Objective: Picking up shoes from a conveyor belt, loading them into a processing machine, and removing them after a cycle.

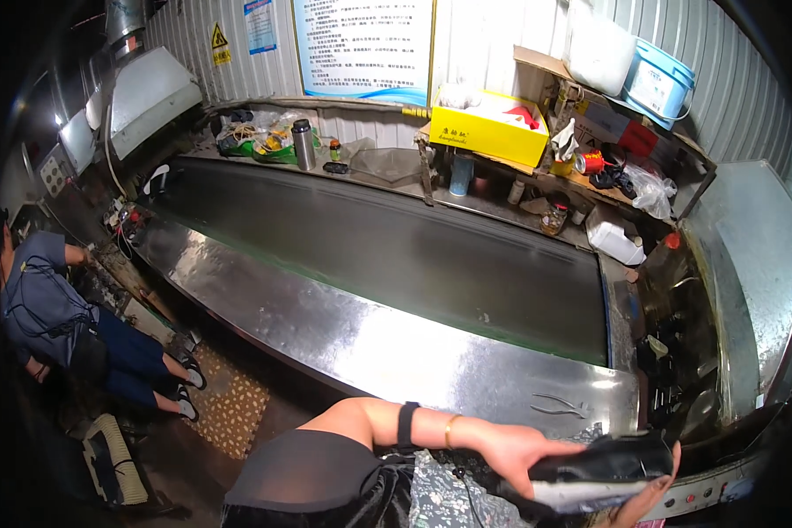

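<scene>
At the lower right, both hands hold what looks like a black shoe (612, 459) with a white lower edge; its far end is partly hidden. My left hand (517, 447) grips its left end, thumb and fingers apart around it. Around the right end curl the fingers of my right hand (647, 503), cut off by the picture's lower edge. Just beyond the shoe, a pair of metal pliers (559, 406) lies on the shiny metal ledge (396, 348).
A dark conveyor belt (396, 255) runs beyond the ledge. Behind it a shelf carries a steel flask (304, 145), a yellow box (488, 129), a white jug (614, 236) and a blue bucket (658, 84). At left stands another person (48, 295) near a stool (114, 458).
</scene>
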A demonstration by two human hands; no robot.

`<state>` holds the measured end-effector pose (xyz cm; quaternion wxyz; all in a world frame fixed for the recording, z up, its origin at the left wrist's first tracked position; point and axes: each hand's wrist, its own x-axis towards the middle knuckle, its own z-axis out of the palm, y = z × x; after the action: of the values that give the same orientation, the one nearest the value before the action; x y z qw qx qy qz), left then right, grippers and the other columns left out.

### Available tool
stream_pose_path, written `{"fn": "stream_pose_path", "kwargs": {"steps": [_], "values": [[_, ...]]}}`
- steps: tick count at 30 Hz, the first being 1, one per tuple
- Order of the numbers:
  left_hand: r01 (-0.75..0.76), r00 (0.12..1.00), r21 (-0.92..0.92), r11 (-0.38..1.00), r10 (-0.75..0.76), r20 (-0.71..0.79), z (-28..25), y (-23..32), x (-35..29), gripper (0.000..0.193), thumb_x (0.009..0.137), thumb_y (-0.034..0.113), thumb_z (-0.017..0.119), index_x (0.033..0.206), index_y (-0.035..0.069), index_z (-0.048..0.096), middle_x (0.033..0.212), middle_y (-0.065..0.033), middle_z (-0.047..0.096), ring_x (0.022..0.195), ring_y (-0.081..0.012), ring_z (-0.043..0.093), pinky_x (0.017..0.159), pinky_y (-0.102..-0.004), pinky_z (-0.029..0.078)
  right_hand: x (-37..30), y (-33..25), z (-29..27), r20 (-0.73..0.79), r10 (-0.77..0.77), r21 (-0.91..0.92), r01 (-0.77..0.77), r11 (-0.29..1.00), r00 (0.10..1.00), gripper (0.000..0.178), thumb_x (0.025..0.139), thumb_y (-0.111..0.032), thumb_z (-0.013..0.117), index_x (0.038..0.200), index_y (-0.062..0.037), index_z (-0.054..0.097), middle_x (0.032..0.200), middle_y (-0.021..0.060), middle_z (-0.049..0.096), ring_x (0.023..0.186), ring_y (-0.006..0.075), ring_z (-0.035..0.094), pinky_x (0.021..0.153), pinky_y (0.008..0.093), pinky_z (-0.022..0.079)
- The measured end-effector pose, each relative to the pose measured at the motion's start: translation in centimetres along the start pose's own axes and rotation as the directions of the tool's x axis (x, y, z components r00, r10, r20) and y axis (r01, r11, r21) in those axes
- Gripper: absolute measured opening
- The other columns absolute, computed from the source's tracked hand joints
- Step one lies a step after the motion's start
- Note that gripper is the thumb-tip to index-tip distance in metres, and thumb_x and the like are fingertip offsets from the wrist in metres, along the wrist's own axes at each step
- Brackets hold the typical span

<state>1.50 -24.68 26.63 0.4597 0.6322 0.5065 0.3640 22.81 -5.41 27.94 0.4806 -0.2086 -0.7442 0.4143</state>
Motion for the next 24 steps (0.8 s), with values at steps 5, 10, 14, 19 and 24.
{"fn": "stream_pose_path", "kwargs": {"steps": [5, 10, 14, 19, 24], "values": [[-0.402, 0.861, 0.302, 0.865, 0.469, -0.197, 3.9, -2.4, 8.5, 0.110, 0.067, 0.029, 0.078, 0.150, 0.000, 0.014, 0.150, -0.0331, 0.018, 0.138, -0.0472, 0.025, 0.113, -0.0474, 0.026, -4.6, 0.9, -0.3, 0.127, 0.090, -0.285, -0.051, 0.957, 0.988, 0.044, 0.095, -0.029, 0.051, 0.125, 0.0031, 0.058, 0.122, 0.0192, 0.061, 0.108, 0.0307, 0.060, 0.089, 0.0432, 0.050], [-0.236, 0.963, 0.110, 0.966, 0.247, -0.106, 5.5, -6.1, 13.1, 0.107, 0.068, 0.021, 0.076, 0.150, 0.000, 0.012, 0.154, -0.0294, 0.013, 0.144, -0.0457, 0.008, 0.116, -0.0464, 0.020, -4.0, -1.7, 0.7, 0.242, 0.335, -0.415, -0.215, 0.884, 0.911, 0.037, 0.092, -0.011, 0.054, 0.127, 0.0023, 0.056, 0.114, 0.0213, 0.066, 0.102, 0.0286, 0.065, 0.088, 0.0356, 0.048], [-0.247, 0.953, 0.044, 0.968, 0.251, -0.170, 5.7, -6.1, 13.0, 0.097, 0.071, 0.015, 0.071, 0.150, 0.002, 0.017, 0.155, -0.0281, 0.013, 0.145, -0.0437, 0.008, 0.117, -0.0468, 0.018, -3.7, 2.4, -1.2, 0.400, 0.345, -0.358, -0.201, 0.912, 0.849, 0.048, 0.090, -0.005, 0.047, 0.136, 0.0069, 0.042, 0.124, 0.0194, 0.057, 0.118, 0.0302, 0.051, 0.101, 0.0379, 0.040], [-0.208, 0.955, 0.031, 0.978, 0.210, -0.209, 6.2, -6.2, 14.0, 0.091, 0.070, 0.015, 0.071, 0.147, 0.005, 0.025, 0.154, -0.0288, 0.013, 0.145, -0.0422, 0.009, 0.116, -0.0458, 0.018, -9.5, 1.7, 1.6, 0.097, 0.384, -0.097, -0.375, 0.922, 0.918, 0.052, 0.094, -0.012, 0.053, 0.140, 0.0046, 0.040, 0.143, 0.0242, 0.044, 0.129, 0.0338, 0.045, 0.107, 0.0361, 0.034], [-0.269, 0.960, -0.471, 0.840, 0.274, -0.058, 4.4, -6.1, 14.8, 0.082, 0.075, 0.035, 0.073, 0.142, 0.006, 0.036, 0.154, -0.0213, 0.019, 0.145, -0.0316, 0.016, 0.114, -0.0398, 0.020, -15.8, 4.4, -0.4, -0.104, 0.444, -0.558, -0.422, 0.715, 0.890, 0.070, 0.092, -0.023, 0.060, 0.149, 0.0005, 0.026, 0.152, 0.0243, 0.028, 0.142, 0.0364, 0.025, 0.114, 0.0380, 0.023]]}}
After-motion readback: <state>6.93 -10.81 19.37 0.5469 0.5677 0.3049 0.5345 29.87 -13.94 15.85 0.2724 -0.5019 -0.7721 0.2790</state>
